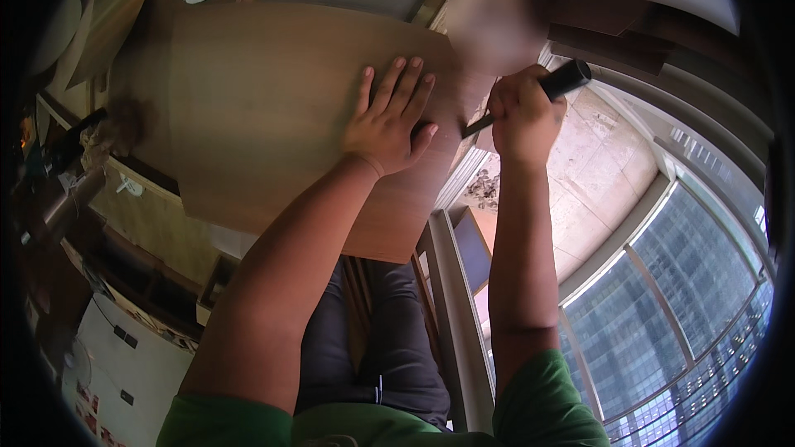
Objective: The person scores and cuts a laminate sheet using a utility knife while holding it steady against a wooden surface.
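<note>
Brown board point(257, 108) under the spread left fingers point(387, 89)

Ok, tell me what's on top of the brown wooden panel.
On the brown wooden panel, the left hand lies spread. The black-handled tool in the right hand reaches its right edge; contact is unclear. The surface beneath the left palm is hidden.
</note>
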The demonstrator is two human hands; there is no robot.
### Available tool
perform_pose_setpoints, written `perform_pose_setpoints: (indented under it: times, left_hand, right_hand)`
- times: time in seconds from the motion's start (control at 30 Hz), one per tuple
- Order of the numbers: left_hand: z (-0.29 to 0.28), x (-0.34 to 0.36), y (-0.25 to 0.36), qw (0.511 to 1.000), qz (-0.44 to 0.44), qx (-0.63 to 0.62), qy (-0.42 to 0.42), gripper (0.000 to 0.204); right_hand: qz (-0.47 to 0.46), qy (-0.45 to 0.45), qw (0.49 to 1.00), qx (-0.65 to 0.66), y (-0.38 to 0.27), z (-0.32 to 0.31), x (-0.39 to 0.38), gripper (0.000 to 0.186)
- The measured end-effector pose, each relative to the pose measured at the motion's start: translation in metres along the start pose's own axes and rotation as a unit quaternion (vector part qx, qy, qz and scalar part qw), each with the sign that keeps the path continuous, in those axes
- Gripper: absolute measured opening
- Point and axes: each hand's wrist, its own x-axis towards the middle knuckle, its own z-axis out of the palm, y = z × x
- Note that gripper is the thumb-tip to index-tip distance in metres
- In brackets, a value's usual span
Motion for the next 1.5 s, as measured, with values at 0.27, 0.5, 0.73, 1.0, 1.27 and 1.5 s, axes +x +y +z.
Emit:
perform_pose_setpoints:
  times: [0.27,0.5,0.73,1.0,1.27,1.5]
  left_hand:
    - [-0.004,0.007,0.004,1.000,0.007,0.005,-0.008,0.071]
    - [-0.005,0.000,-0.002,1.000,-0.006,0.010,-0.016,0.070]
    - [-0.003,0.002,0.000,1.000,0.003,0.011,-0.011,0.071]
    - [-0.005,0.008,0.002,1.000,0.010,0.013,-0.015,0.072]
    - [-0.003,0.001,0.001,0.999,-0.003,0.016,-0.032,0.074]
    - [-0.004,0.002,0.001,1.000,0.001,0.009,-0.029,0.075]
  right_hand:
    - [-0.001,0.019,1.000,-0.004,0.022,0.002,0.025,0.017]
    - [-0.042,-0.072,0.994,0.067,-0.010,-0.006,-0.004,0.016]
    - [0.018,-0.016,1.000,0.009,0.009,-0.001,0.018,0.019]
    - [-0.003,0.001,1.000,-0.015,0.014,0.006,0.044,0.024]
    - [-0.039,-0.045,0.998,0.011,-0.023,-0.026,-0.022,0.024]
    - [-0.052,-0.108,0.969,-0.214,-0.051,-0.043,-0.028,0.021]
